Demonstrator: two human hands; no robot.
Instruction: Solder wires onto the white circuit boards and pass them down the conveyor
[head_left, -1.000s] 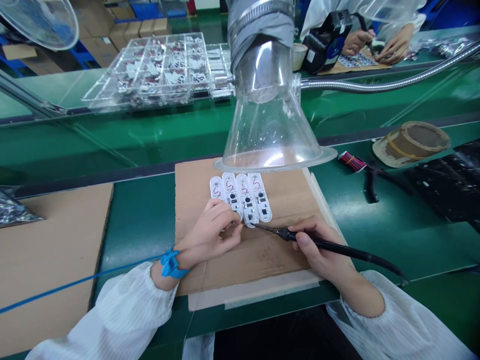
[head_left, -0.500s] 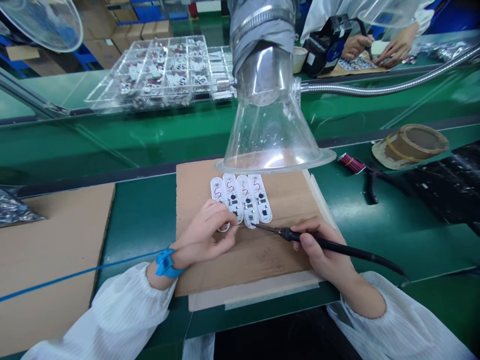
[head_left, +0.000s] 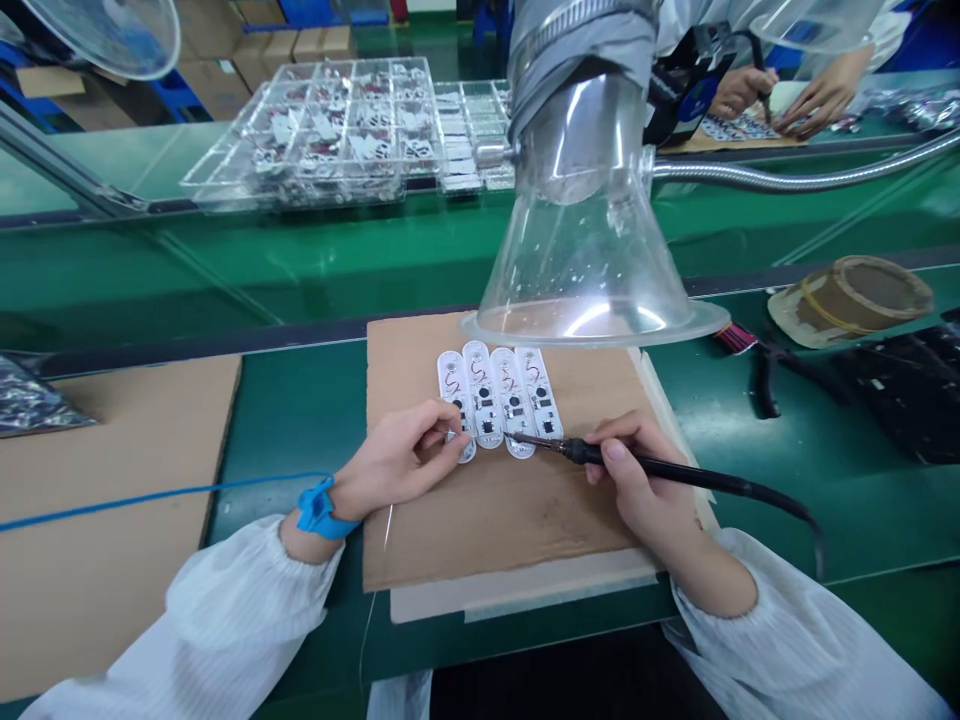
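Note:
Several white rounded circuit boards [head_left: 515, 410] with red wires and black chips lie side by side on a cardboard sheet [head_left: 480, 520]. My right hand [head_left: 652, 490] grips a soldering iron [head_left: 660, 467] by its black handle. The iron's tip is at the lower ends of the middle boards; whether it touches one cannot be told. My left hand [head_left: 405, 452], with a blue wrist strap [head_left: 324, 512], is pinched closed over the leftmost board, partly covering it. A thin solder wire [head_left: 388, 525] runs from this hand down over the cardboard's near edge.
A clear fume-extraction hood [head_left: 592, 270] hangs just beyond the boards. Rightward are a wire bundle [head_left: 735, 338], black-handled pliers [head_left: 765, 385] and a brown round container [head_left: 862, 300]. Compartment trays [head_left: 352, 130] stand across the divider, where a co-worker's hands [head_left: 817, 105] work.
My left hand has drawn back slightly leftward from the middle boards. The iron's tip has shifted from the third board's lower end toward the gap beside the second. The whole view has shifted a little.

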